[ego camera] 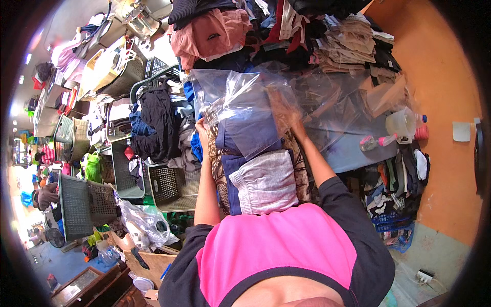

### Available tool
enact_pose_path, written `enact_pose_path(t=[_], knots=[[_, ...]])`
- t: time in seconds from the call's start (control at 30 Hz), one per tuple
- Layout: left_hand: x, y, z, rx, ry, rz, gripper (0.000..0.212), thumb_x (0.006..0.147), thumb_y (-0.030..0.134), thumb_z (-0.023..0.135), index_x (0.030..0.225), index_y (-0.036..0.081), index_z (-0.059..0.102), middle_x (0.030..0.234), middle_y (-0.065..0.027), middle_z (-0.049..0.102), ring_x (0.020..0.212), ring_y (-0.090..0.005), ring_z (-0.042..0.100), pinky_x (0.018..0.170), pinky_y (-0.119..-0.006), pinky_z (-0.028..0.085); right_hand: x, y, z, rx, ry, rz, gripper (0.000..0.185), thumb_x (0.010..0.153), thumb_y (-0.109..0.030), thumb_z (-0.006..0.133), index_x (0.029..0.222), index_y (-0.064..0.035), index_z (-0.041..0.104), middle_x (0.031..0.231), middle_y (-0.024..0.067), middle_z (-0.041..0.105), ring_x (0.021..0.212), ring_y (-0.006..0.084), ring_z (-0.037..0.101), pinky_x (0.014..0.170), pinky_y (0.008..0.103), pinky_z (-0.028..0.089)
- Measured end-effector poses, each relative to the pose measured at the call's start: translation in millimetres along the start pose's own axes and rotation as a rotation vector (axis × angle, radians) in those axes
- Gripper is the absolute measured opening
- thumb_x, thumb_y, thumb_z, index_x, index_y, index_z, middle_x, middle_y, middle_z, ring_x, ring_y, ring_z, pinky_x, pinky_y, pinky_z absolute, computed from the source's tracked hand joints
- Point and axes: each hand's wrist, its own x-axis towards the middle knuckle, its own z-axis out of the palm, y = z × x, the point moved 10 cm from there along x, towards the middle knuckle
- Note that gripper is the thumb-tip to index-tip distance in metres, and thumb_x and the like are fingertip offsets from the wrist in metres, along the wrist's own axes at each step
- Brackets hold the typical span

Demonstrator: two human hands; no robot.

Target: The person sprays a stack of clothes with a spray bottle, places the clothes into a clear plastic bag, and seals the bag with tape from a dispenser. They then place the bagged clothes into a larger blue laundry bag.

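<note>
A clear plastic bag (239, 90) covers part of a folded navy garment (245, 132) in front of me. My left hand (202, 130) grips the bag's left edge, beside a brown patterned cloth (216, 169). Through the shiny film I see my right hand (285, 109) along the right side of the navy garment. Glare blurs its fingers, and I cannot tell whether it grips the film or the cloth. Nearer my body, a folded light grey garment with a gathered waistband (264, 184) lies on dark blue cloth (232, 172).
Folded clothes, including a pink garment (213, 32) and a beige stack (345, 44), rise at the back. More clear plastic bags (330, 103) spread to the right, near a plastic pitcher (401, 122). Plastic baskets (174, 188) and dark clothes (159, 119) crowd the left. An orange wall (441, 80) bounds the right.
</note>
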Motion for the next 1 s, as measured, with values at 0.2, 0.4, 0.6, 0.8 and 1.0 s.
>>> enact_pose_path(t=[0.2,0.4,0.6,0.8,1.0], knots=[[-1.0,-22.2,17.3,0.106,-0.267,-0.071,0.041,0.092,0.031,0.038,0.120,0.001,0.038,0.107,-0.0158,0.050,0.099,-0.0216,0.048,0.086,-0.029,0.036,-19.3,43.1,-6.1,0.153,0.037,0.418,0.022,0.084,-0.015,0.049,0.096,0.0007,0.056,0.093,0.0161,0.058,0.087,0.0261,0.055,0.075,0.0351,0.042],[12.4,-77.1,9.3,0.163,-0.507,-0.030,0.049,0.087,0.022,0.044,0.128,-0.002,0.032,0.119,-0.0143,0.045,0.108,-0.0207,0.043,0.092,-0.029,0.035,-5.9,44.4,16.7,0.153,-0.080,0.247,0.035,0.089,-0.029,0.046,0.106,0.0001,0.053,0.106,0.0093,0.055,0.095,0.0166,0.050,0.080,0.0298,0.039],[9.0,-110.9,16.6,-0.027,-0.482,-0.418,0.055,0.091,0.045,0.034,0.123,0.001,0.043,0.115,-0.0051,0.049,0.101,-0.0130,0.046,0.085,-0.026,0.038,-20.6,12.7,25.6,0.715,-0.345,0.600,0.040,0.091,-0.033,0.040,0.114,-0.0022,0.052,0.113,0.0059,0.051,0.101,0.0168,0.047,0.086,0.0280,0.037],[10.4,-102.4,29.3,-0.033,-0.525,-0.448,0.049,0.091,0.042,0.035,0.117,0.001,0.045,0.107,-0.0062,0.053,0.094,-0.0153,0.049,0.082,-0.028,0.039,-39.1,10.6,26.0,0.765,-0.452,0.770,0.046,0.092,-0.033,0.035,0.125,-0.0017,0.041,0.118,0.0072,0.048,0.105,0.0168,0.046,0.090,0.0253,0.035],[9.6,-76.9,23.7,0.031,-0.484,-0.302,0.047,0.091,0.039,0.036,0.115,0.000,0.046,0.102,-0.0097,0.054,0.092,-0.0182,0.050,0.081,-0.030,0.039,-47.7,23.5,38.7,0.716,-0.543,0.816,0.043,0.090,-0.034,0.038,0.115,-0.0006,0.046,0.106,0.0077,0.052,0.091,0.0175,0.050,0.079,0.0269,0.039]])
